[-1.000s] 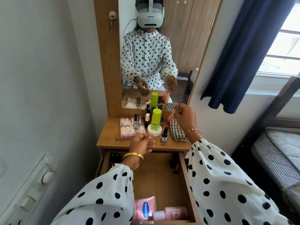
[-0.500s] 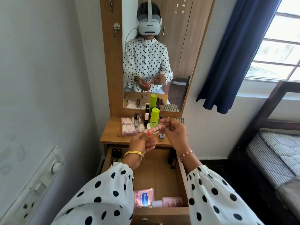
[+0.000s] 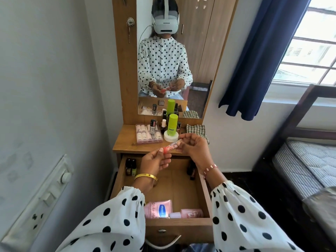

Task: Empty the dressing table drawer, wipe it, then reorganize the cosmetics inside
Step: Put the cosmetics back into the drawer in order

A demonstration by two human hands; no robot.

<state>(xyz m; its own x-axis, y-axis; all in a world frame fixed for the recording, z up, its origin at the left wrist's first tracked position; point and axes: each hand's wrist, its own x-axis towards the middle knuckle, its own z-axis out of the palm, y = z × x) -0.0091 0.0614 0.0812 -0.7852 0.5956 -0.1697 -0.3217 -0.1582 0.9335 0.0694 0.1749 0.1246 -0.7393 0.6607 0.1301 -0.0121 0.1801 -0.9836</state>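
Over the open wooden drawer (image 3: 205,190) both my hands hold one small pink tube with a red cap (image 3: 170,147). My left hand (image 3: 156,160) pinches the red-capped end; my right hand (image 3: 192,147) pinches the other end. In the drawer lie a pink Vaseline tube (image 3: 159,209) and a pink bottle (image 3: 190,213) at the front, with small dark bottles in the back left corner (image 3: 131,167) and back right corner (image 3: 191,171). On the tabletop (image 3: 125,142) stand a green bottle (image 3: 172,124), a nail polish bottle (image 3: 153,126) and a clear box of pink items (image 3: 148,134).
A checked cloth (image 3: 196,130) lies at the tabletop's right end. The mirror (image 3: 163,60) rises behind the table. A switch panel (image 3: 43,195) is on the left wall. A bed (image 3: 305,160) stands at the right, under a blue curtain (image 3: 263,57).
My right hand came back from the tabletop with the pink tube to meet my left hand over the drawer. Both hands now hold it, and the view tilted slightly.
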